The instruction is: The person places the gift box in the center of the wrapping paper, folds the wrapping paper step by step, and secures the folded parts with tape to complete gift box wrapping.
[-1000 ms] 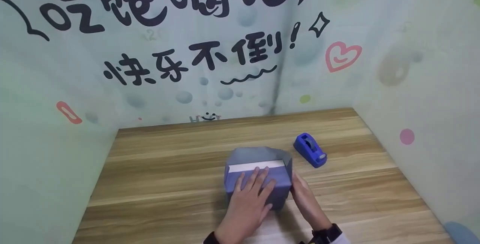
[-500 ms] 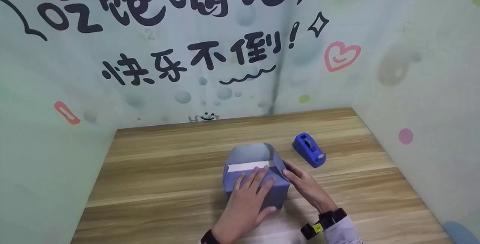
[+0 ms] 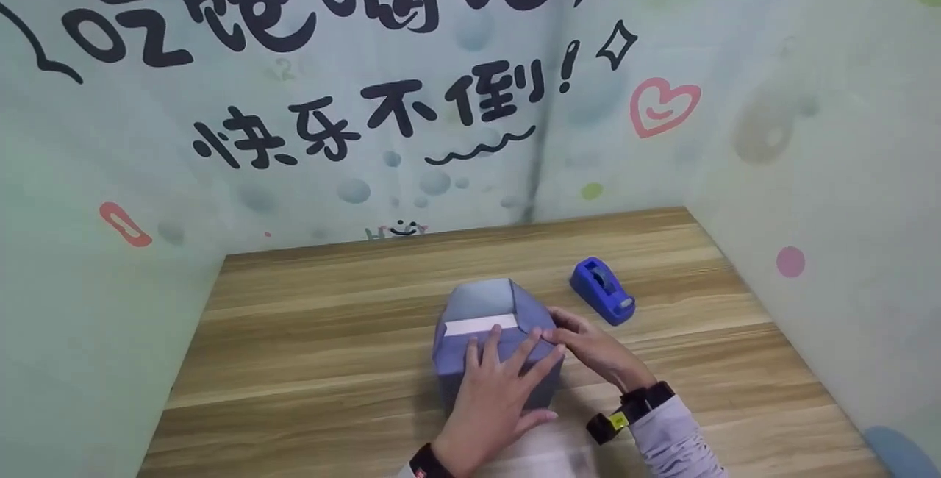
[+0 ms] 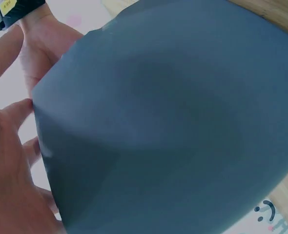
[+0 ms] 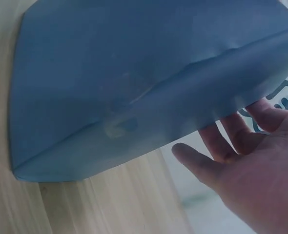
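left hand point(image 3: 500, 382): coming in from 6 o'clock, lying flat on top of the blue wrapped box point(image 3: 492, 349), fingers straight and spread, pressing the paper down.
right hand point(image 3: 592, 349): coming in from 5 o'clock, fingers nearly straight, fingertips pressing the paper flap point(image 3: 533, 316) in against the box's 3 o'clock side; dark wrist strap point(image 3: 636, 404) showing.
box: sitting on the worktop point(image 3: 309, 345) at the near middle, paper standing open at the far end, white strip point(image 3: 481, 325) showing inside.
wrist views: blue paper point(image 4: 173, 122) filling the left one; the right one showing paper point(image 5: 134, 83) over the wood, fingers point(image 5: 217, 141) loosely extended.
tape dispenser point(image 3: 603, 290): blue, at 2 o'clock from the box, near but apart.
wall point(image 3: 412, 95): at 12 o'clock, carrying black characters and a pink heart point(image 3: 662, 106).
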The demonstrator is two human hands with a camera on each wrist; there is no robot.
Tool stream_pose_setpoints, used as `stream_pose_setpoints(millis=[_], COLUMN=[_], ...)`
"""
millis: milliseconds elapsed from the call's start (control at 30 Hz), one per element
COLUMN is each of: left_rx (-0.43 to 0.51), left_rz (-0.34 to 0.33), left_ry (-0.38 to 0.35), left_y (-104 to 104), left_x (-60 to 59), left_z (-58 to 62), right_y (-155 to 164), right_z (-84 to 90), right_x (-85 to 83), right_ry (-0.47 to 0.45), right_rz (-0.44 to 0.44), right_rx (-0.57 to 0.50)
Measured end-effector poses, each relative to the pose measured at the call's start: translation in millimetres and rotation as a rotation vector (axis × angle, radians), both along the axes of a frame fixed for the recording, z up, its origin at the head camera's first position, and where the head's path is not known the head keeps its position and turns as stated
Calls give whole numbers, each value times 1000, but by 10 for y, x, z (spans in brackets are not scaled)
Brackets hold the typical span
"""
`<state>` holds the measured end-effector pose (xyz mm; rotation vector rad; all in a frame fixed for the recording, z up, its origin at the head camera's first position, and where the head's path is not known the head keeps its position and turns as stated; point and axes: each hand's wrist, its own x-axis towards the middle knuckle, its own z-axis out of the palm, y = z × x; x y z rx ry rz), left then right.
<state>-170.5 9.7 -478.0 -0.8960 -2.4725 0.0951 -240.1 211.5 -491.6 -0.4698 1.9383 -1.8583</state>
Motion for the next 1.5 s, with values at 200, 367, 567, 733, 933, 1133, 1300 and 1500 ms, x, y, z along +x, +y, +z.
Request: stream_pose_setpoints(millis=[200, 367, 567, 733, 933, 1133, 1300, 1500], left_rx=[17, 18, -1, -14, -26, -22, -31, -28], left_rz=[41, 65, 89, 93, 78, 47, 44, 60], left_ry=[-15, -59, -135, -194, -211, -251, -213, -163], left_y=[25, 55, 69, 60, 47, 39, 35, 7], left_x=[-33, -49, -48, -43, -35, -30, -26, -33], left_z=[43, 77, 102, 126, 140, 152, 135, 96], right_y=[-38, -54, -45, -59, -62, -158, -313, -372], right_z=[12, -1, 20, 89, 207, 551, 820, 881], right_x=[-61, -108, -155, -185, -233, -174, -195, -260], right_ry=[-72, -23, 132, 208, 249, 280, 330, 372], right_rz=[-114, -237, -256, -173, -86, -80, -83, -137], right_rx=[-38, -13, 40, 75, 184, 282, 323, 185])
